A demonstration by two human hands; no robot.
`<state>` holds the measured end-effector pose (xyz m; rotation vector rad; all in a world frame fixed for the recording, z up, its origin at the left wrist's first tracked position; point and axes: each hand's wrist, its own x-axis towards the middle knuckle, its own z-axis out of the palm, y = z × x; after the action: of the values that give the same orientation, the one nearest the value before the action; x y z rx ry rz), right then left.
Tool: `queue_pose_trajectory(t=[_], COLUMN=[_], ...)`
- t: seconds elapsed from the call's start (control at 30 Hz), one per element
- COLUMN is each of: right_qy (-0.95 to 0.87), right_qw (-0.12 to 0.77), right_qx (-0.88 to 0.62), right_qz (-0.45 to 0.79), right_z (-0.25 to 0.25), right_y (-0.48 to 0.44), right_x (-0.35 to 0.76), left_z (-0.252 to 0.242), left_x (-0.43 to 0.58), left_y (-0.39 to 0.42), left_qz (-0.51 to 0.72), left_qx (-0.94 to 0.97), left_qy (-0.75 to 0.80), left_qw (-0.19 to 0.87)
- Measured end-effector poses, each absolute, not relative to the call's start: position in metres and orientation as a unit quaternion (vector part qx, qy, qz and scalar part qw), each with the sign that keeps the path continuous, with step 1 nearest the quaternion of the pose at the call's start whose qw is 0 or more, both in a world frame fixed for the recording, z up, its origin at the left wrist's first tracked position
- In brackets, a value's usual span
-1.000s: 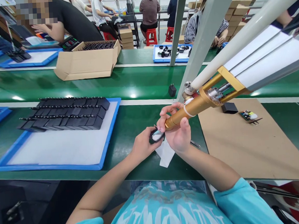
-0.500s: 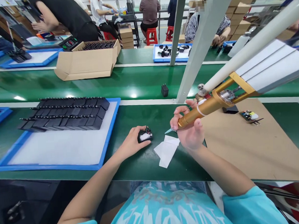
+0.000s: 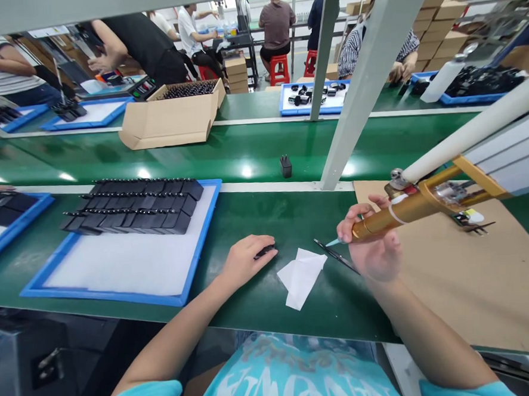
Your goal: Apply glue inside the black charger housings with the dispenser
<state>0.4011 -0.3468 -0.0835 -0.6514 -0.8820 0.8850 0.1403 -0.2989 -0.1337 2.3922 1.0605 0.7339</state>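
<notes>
Gold with a pale-blue nozzle [image 3: 333, 242], the dispenser [image 3: 388, 215] slants above the bench [image 3: 253, 309], clasped by the right grip [image 3: 375, 252]; the left grip [image 3: 247, 260] clasps a mostly hidden black piece [image 3: 264, 252] near white paper [image 3: 302, 281].

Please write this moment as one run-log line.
left hand: gripping black part | right hand: holding gold-coloured tool | between hands: white paper, dark tweezers | blue-rimmed tray: rows of black plugs

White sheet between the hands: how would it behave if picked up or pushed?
The white sheet looks thin and creased, so it would probably flop when lifted. Lying flat on the table, it seems unlikely to roll or tip.
</notes>
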Motion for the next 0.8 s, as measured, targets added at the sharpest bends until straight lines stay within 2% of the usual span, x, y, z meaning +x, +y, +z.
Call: queue_pose_trajectory(t=[0.13, 0.37, 0.57, 0.7, 0.8], right_qy=[-0.398, -0.389, -0.394, -0.39, -0.381], right_qw=[0.766, 0.769, 0.769, 0.769, 0.771], right_qx=[-0.311, -0.321, -0.32, -0.32, -0.326], right_qz=[0.398, 0.392, 0.39, 0.392, 0.392], right_z=[-0.086, -0.087, -0.088, -0.088, -0.088], right_y=[-0.348, -0.349, -0.349, -0.349, -0.348], right_x=[0.408, 0.412, 0.412, 0.412, 0.413], left_z=[-0.142, -0.132, -0.135, -0.14, -0.139], left_x=[0.147, 0.159, 0.171, 0.177, 0.172], left_y=[-0.303, -0.31, -0.32, -0.322, -0.316], left_qz=[0.237, 0.084, 0.097, 0.11, 0.175], left_qx=[0.863, 0.884, 0.864, 0.847, 0.806], left_qy=[0.417, 0.456, 0.492, 0.515, 0.531], left_qw=[0.16, 0.058, 0.039, 0.069, 0.195])
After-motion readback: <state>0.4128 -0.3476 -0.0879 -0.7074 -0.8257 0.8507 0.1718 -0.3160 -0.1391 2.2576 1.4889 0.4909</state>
